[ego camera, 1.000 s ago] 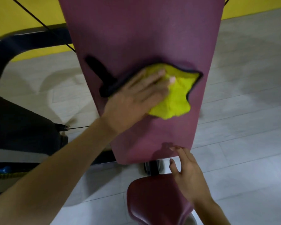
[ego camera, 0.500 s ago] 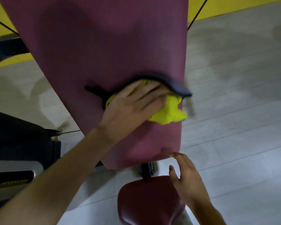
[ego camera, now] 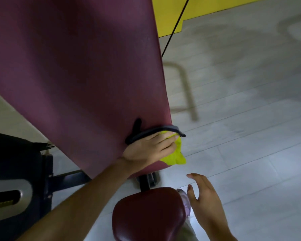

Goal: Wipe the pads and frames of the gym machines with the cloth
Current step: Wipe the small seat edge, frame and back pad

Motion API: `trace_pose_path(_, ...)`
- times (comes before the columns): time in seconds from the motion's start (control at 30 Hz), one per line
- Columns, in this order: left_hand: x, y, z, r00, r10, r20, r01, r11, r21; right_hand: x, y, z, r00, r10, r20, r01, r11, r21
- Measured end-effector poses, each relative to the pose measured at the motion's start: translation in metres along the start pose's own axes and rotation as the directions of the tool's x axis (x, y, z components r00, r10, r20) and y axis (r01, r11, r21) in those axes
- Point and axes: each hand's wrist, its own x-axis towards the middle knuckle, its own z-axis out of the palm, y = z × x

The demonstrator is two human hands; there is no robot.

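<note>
A large maroon back pad (ego camera: 80, 70) fills the upper left of the head view, tilted towards me. My left hand (ego camera: 149, 150) presses a yellow cloth with a dark border (ego camera: 176, 156) flat against the pad's lower right corner; part of the cloth hangs past the pad's edge. Below it sits the small maroon seat pad (ego camera: 148, 214). My right hand (ego camera: 204, 197) hovers to the right of the seat, fingers relaxed and spread, holding nothing.
Black and silver machine frame parts (ego camera: 17, 188) stand at the lower left, with a black post (ego camera: 144, 181) between the pads. A thin black cable (ego camera: 174, 26) runs up at the right. Pale tiled floor (ego camera: 250, 119) lies to the right, a yellow wall (ego camera: 207, 6) beyond. A shoe (ego camera: 185, 200) shows beside the seat.
My left hand has slid the cloth down and to the right, to the pad's lower corner. My right hand has come off the pad's bottom edge and hangs free.
</note>
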Motion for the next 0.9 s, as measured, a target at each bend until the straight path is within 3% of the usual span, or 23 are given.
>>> trace_pose_path(0.1, 0.0, -0.044, -0.04, 0.983, -0.146, -0.113, 0.131, 0.983, -0.125, -0.002, 0.006, -0.008, 1.0, -0.021, 0.007, 0.022, 0.999, -0.031)
trace_pose_path(0.23, -0.002, -0.108, -0.107, 0.893, -0.387, -0.23, 0.368, 0.922, -0.122, 0.003, -0.007, -0.016, 0.998, -0.037, 0.051, 0.04, 0.998, -0.045)
trace_pose_path(0.37, 0.005, -0.1, -0.103, 0.849, -0.445, -0.284, 0.438, 0.894, -0.088, 0.015, -0.018, -0.017, 0.996, -0.042, 0.082, 0.046, 0.998, -0.044)
trace_pose_path(0.57, 0.017, -0.047, -0.041, 0.869, -0.344, -0.356, 0.361, 0.933, -0.019, 0.033, -0.002, 0.001, 1.0, -0.004, -0.02, 0.005, 0.999, 0.052)
trace_pose_path(0.63, 0.02, -0.026, -0.022, 0.899, -0.301, -0.319, 0.306, 0.951, -0.035, 0.031, 0.012, 0.01, 0.998, 0.035, -0.051, -0.033, 0.998, 0.057)
trace_pose_path(0.73, 0.018, 0.017, 0.013, 0.968, -0.153, -0.201, 0.16, 0.987, 0.019, 0.02, 0.034, 0.023, 0.988, 0.117, -0.103, -0.104, 0.987, 0.126)
trace_pose_path(0.8, 0.014, 0.047, 0.037, 0.999, -0.008, -0.035, 0.009, 0.999, 0.044, 0.007, 0.05, 0.034, 0.98, 0.141, -0.142, -0.118, 0.98, 0.16)
trace_pose_path(0.9, 0.013, 0.089, 0.069, 0.961, 0.218, 0.171, -0.242, 0.961, 0.135, -0.013, 0.075, 0.054, 0.969, 0.18, -0.167, -0.154, 0.975, 0.158)
